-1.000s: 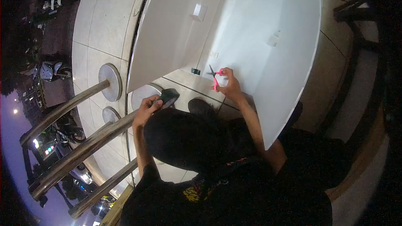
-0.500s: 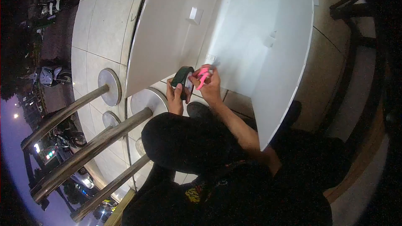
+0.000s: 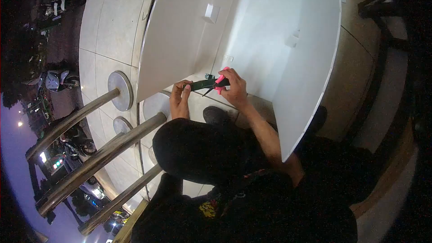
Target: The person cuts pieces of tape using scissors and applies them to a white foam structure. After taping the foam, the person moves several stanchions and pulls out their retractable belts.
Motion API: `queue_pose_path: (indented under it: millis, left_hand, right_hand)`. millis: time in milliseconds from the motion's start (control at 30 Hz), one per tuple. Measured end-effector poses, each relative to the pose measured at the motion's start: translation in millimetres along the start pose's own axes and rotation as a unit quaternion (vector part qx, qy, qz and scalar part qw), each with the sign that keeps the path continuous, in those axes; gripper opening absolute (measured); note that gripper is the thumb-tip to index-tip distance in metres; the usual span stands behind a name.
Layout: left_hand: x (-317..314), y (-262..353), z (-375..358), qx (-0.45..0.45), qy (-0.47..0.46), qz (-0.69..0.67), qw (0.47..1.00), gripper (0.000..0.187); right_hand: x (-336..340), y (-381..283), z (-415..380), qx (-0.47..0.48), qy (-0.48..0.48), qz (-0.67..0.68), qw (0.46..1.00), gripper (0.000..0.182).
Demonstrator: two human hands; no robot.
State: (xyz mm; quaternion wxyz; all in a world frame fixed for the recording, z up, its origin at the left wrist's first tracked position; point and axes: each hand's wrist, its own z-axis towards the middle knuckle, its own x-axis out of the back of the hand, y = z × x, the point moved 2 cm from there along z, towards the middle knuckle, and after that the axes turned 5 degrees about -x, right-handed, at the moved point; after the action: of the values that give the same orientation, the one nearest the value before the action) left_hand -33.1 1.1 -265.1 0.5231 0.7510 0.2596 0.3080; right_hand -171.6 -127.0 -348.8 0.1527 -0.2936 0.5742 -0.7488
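Observation:
My left hand (image 3: 180,100) pinches one end of a dark green strip of tape (image 3: 200,85) between thumb and fingertips. The strip runs across to my right hand (image 3: 236,91), which grips pink-handled scissors (image 3: 220,81). A dark scissor blade points down and left, just below the strip. Right above the strip, close to the scissors, a small green piece (image 3: 209,76) shows. The far end of the strip is partly hidden by the scissors and my right fingers.
A large white panelled structure (image 3: 261,22) stands open before me, with small white blocks (image 3: 210,13) on its inner walls. Metal posts on round bases (image 3: 120,91) rise at left over the tiled floor (image 3: 119,27). A dark shoe (image 3: 216,115) is below my hands. A motorbike (image 3: 56,81) stands farther off.
The tape was a roll in my left hand; now a strip stretches between my hands. My right hand has moved right and down, the scissors now across the strip. My left hand shifted left.

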Motion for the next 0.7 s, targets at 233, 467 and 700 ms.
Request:
queue_pose_path:
  millis: [233, 467, 700]
  left_hand:
    - [-15, -35, 6, -0.053, 0.041, -0.05, 0.997, 0.014]
    - [-9, -68, 23, 0.032, -0.109, -0.036, 0.993, 0.029]
    - [20, -105, 30, 0.083, -0.241, -0.029, 0.967, 0.031]
  right_hand:
    - [5, -9, -18, -0.031, -0.026, -0.008, 0.999, 0.057]
    - [-23, 11, -53, -0.175, -0.015, 0.103, 0.979, 0.058]
    - [-27, 3, -65, -0.323, -0.119, 0.229, 0.911, 0.064]
